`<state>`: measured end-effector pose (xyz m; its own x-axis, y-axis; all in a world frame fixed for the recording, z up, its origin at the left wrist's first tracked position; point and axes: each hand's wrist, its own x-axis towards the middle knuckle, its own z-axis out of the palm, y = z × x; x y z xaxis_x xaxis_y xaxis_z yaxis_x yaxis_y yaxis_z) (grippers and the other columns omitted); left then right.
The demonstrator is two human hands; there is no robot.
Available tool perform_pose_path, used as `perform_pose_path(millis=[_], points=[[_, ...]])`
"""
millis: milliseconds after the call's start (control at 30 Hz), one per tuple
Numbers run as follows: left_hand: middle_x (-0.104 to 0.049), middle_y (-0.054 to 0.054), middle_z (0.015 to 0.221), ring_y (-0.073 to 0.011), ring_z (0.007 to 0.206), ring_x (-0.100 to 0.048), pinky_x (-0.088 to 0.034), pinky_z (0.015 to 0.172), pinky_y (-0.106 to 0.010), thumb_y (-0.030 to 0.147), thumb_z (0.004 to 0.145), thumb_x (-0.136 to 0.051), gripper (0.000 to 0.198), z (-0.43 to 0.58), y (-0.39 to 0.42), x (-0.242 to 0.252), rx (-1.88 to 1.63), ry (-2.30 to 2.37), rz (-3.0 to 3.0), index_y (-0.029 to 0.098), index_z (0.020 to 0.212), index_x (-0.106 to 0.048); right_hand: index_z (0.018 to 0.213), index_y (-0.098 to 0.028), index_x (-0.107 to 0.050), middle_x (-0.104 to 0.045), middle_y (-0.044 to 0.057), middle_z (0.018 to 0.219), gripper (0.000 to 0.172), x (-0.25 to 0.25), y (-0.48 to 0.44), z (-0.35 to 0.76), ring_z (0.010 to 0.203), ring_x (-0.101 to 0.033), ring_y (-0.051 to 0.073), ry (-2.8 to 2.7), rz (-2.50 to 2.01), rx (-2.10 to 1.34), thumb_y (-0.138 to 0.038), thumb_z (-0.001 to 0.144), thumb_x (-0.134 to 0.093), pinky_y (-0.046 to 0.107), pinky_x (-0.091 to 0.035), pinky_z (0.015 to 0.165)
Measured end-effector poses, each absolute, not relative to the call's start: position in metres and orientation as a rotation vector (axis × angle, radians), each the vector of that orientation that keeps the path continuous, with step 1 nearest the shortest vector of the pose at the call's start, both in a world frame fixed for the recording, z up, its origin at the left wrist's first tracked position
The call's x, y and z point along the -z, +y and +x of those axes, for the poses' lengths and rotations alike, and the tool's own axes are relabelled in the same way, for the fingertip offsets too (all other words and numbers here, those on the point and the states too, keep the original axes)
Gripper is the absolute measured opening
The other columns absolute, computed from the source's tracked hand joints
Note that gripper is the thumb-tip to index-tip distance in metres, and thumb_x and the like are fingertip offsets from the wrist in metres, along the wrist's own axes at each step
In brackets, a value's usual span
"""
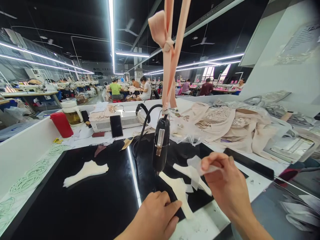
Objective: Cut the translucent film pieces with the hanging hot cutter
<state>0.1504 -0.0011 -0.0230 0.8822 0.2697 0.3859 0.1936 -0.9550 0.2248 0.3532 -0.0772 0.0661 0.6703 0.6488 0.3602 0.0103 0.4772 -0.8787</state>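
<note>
My right hand (226, 181) is raised at the right, thumb and fingers pinching a small translucent white piece (212, 168). My left hand (156, 215) is low over the black board, index finger and thumb apart, its index fingertip against a cream cut fabric piece (176, 187). Beneath and behind the right hand lies a second cream fabric piece (184, 169), with other thin translucent pieces (193, 163) on it. A black handheld tool (161, 143) hangs from a knotted peach strap (168, 66), its tip just above the nearer piece's upper end.
On the black board (95, 206), another cream piece (86, 171) lies at left. Behind it stand a phone (116, 126), a white vented box (130, 116), a red container (61, 124) and a glass jug (71, 111). Beige garments (225, 120) are heaped at right. People work farther back.
</note>
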Motion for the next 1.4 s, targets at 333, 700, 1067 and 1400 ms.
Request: perform_pose_path(millis=[333,700,1067,1400], points=[[-0.071,-0.008,0.093,-0.0201,0.09,-0.067,-0.05,0.079,-0.03,0.057,0.104,-0.043,0.052,0.108,0.004,-0.016,-0.443,0.614,1.673,0.016,0.109,-0.075,0.077,-0.024,-0.063,-0.063,0.003,0.061,0.059,-0.033,-0.102,0.285,0.058,-0.057,0.02,-0.997,-1.071,-0.906,-0.08,0.089,-0.052,0.033,-0.046,0.06],[-0.059,0.002,0.069,-0.0114,0.064,-0.048,-0.04,0.066,-0.026,0.051,0.068,-0.086,0.042,0.085,0.012,-0.025,-0.441,0.765,1.292,0.015,0.085,-0.073,0.1,-0.026,-0.069,-0.072,0.004,0.09,0.043,-0.014,-0.092,0.266,0.067,-0.063,0.018,-1.118,-1.303,-0.9,-0.066,0.097,-0.054,0.029,-0.053,0.062],[-0.057,0.004,0.067,-0.0105,0.062,-0.05,-0.036,0.059,-0.023,0.042,0.076,-0.08,0.029,0.081,0.012,-0.025,-0.378,0.747,1.378,0.016,0.083,-0.067,0.124,-0.035,-0.07,-0.079,0.002,0.107,0.028,0.011,-0.107,0.315,0.097,-0.076,0.022,-1.624,-1.626,-0.248,-0.04,0.104,-0.051,0.033,-0.062,0.085],[-0.066,-0.002,0.077,-0.0086,0.06,-0.049,-0.032,0.056,-0.023,0.045,0.081,-0.078,0.034,0.055,0.017,-0.051,-0.478,0.842,1.331,0.016,0.083,-0.062,0.135,-0.035,-0.066,-0.079,0.004,0.113,0.035,0.023,-0.1,0.334,0.1,-0.076,0.028,-1.904,-1.555,-0.017,-0.034,0.1,-0.059,0.041,-0.064,0.089]])
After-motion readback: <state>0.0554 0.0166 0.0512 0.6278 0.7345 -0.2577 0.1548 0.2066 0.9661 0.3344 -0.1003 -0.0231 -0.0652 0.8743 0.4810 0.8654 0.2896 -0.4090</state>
